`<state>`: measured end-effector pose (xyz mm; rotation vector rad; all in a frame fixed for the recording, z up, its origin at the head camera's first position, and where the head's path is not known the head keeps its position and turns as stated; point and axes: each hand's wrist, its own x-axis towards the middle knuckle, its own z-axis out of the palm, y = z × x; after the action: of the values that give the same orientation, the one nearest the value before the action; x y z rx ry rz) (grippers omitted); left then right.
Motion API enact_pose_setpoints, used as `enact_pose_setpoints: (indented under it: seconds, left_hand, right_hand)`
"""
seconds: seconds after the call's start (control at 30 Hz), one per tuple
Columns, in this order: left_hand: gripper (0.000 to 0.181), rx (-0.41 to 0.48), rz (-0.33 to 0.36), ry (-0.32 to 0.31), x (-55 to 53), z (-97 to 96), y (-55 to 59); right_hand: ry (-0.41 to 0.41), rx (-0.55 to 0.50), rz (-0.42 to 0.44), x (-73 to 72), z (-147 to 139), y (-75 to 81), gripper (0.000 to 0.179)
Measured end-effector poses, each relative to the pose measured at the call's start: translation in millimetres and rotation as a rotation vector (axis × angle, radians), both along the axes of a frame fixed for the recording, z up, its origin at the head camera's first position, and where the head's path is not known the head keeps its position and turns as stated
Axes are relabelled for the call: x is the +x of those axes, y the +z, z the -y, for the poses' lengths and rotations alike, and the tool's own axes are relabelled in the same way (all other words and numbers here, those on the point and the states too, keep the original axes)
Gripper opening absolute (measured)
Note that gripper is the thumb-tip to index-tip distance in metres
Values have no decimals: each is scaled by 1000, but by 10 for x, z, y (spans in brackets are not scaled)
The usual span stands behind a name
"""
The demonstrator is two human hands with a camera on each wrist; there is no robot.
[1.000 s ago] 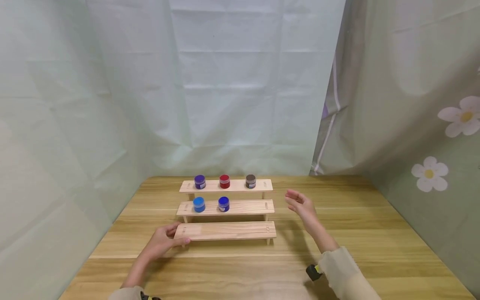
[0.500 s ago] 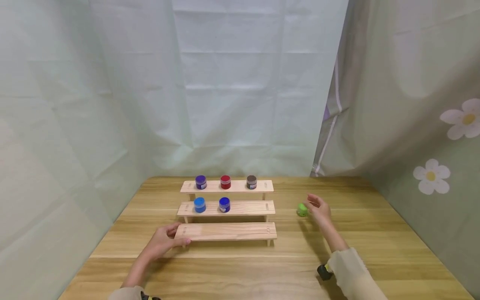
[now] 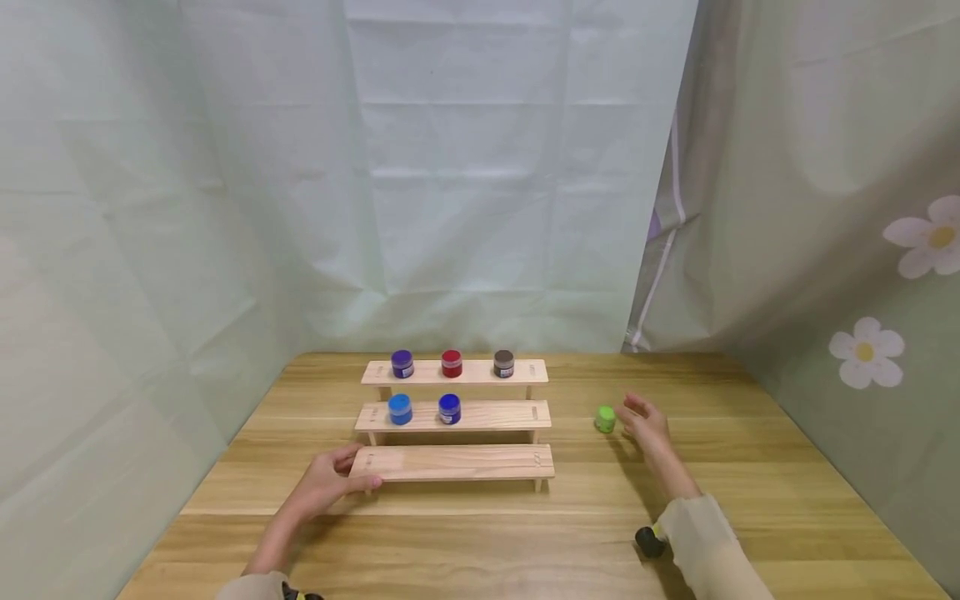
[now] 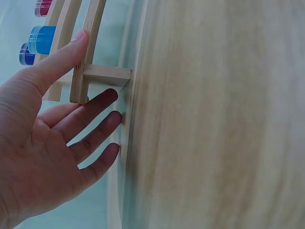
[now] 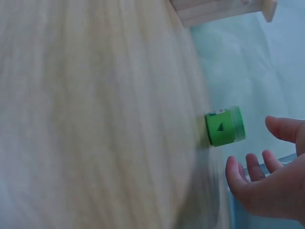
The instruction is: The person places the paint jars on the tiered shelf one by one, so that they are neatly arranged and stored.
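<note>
My left hand (image 3: pixel 322 485) grips the left end of the front wooden shelf (image 3: pixel 457 462), its thumb along the front edge. In the left wrist view, the thumb lies against the shelf end while the other fingers spread below. A small green paint jar (image 3: pixel 605 419) stands upright on the table, to the right of the tiered shelves. Just right of that jar, my right hand (image 3: pixel 647 423) hovers with nothing in it. The right wrist view has the hand (image 5: pixel 271 186) apart from the green jar (image 5: pixel 225 126), fingers loosely bent.
A light blue jar (image 3: pixel 400 409) and a dark blue jar (image 3: pixel 450 408) stand on the middle shelf (image 3: pixel 498 415). Purple (image 3: pixel 402 364), red (image 3: pixel 452 363) and dark brown (image 3: pixel 504 364) jars line the back shelf (image 3: pixel 476 372). A pale curtain (image 3: pixel 465 208) hangs behind the table.
My right hand has moved right and drawn away from the green jar, which was not visible a second ago and now stands exposed. My left hand keeps its place on the front shelf.
</note>
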<state>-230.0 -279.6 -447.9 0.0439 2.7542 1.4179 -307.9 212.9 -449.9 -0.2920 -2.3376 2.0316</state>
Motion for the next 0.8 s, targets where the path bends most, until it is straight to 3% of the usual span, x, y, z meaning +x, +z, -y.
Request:
enact_pose_setpoints:
  seconds: [0.37, 0.8]
  left_hand:
    - [82, -6, 5, -4, 0, -2, 8]
    - [80, -3, -2, -18, 3, -1, 17]
  right_hand:
    - [49, -35, 22, -49, 8, -93, 62]
    - [66, 87, 0, -78, 95, -190, 57]
